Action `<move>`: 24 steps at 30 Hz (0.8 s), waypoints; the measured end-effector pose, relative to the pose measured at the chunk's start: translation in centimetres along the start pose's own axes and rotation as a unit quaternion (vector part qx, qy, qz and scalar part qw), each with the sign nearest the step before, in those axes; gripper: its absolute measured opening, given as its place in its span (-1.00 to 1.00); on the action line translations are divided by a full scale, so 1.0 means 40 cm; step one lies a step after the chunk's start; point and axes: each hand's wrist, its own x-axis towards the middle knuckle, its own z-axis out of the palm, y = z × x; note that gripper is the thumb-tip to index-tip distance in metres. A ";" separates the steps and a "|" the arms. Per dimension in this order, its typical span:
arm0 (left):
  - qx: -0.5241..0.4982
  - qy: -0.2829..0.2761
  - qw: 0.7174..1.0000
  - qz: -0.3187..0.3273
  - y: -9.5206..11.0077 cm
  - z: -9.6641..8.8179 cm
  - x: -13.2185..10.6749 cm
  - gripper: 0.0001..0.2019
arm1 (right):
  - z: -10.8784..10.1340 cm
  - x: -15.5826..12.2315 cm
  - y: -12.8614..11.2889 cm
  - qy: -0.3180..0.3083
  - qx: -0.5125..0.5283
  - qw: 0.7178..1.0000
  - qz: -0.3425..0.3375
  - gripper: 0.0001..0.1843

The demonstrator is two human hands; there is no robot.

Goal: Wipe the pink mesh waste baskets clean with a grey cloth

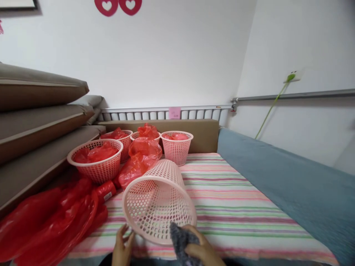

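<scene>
A pink perforated plastic basket (159, 201) lies on its side on the striped sheet (227, 207), its open mouth facing me. My left hand (122, 247) touches the lower left of the rim with its fingers apart. My right hand (201, 247) is closed around a grey cloth (180, 240) pressed against the basket's lower right rim.
Several pink baskets lined with red plastic bags (95, 159) stand at the back left. Loose red bags (50, 218) and a red roll (105, 190) lie at the left. Stacked brown cushions (36, 118) fill the left side, a blue blanket (283, 184) the right. A metal rail (166, 111) runs behind.
</scene>
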 end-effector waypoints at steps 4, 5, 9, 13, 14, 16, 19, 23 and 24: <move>0.178 0.061 0.934 0.302 0.189 -0.043 0.059 -0.43 | -0.140 -0.048 0.013 0.082 0.144 0.986 -0.003 -0.47; 0.206 0.050 0.906 0.366 0.256 -0.036 0.078 -0.44 | -0.165 -0.056 0.017 0.111 0.149 0.983 0.005 -0.44; 0.315 -0.084 0.808 0.491 0.496 0.051 0.134 -0.56 | -0.227 -0.098 0.012 0.236 0.127 0.964 0.000 -0.42; 0.371 -0.196 0.768 0.484 0.607 0.142 0.112 -0.74 | -0.243 -0.158 -0.062 0.310 0.090 0.944 -0.063 -0.48; 0.371 -0.205 0.764 0.486 0.619 0.156 0.093 -0.77 | -0.235 -0.169 -0.095 0.325 0.079 0.939 -0.081 -0.47; 0.370 -0.216 0.757 0.493 0.634 0.177 0.047 -0.81 | -0.195 -0.178 -0.174 0.339 0.042 0.931 -0.128 -0.44; 0.363 -0.245 0.752 0.493 0.648 0.196 -0.014 -0.82 | -0.084 -0.158 -0.296 0.320 -0.091 0.909 -0.250 -0.52; 0.331 -0.278 0.769 0.471 0.649 0.207 -0.036 -0.84 | 0.070 -0.100 -0.391 0.253 -0.348 0.807 -0.405 -0.57; 0.320 -0.274 0.782 0.459 0.645 0.205 -0.032 -0.84 | 0.096 -0.087 -0.400 0.237 -0.398 0.788 -0.407 -0.52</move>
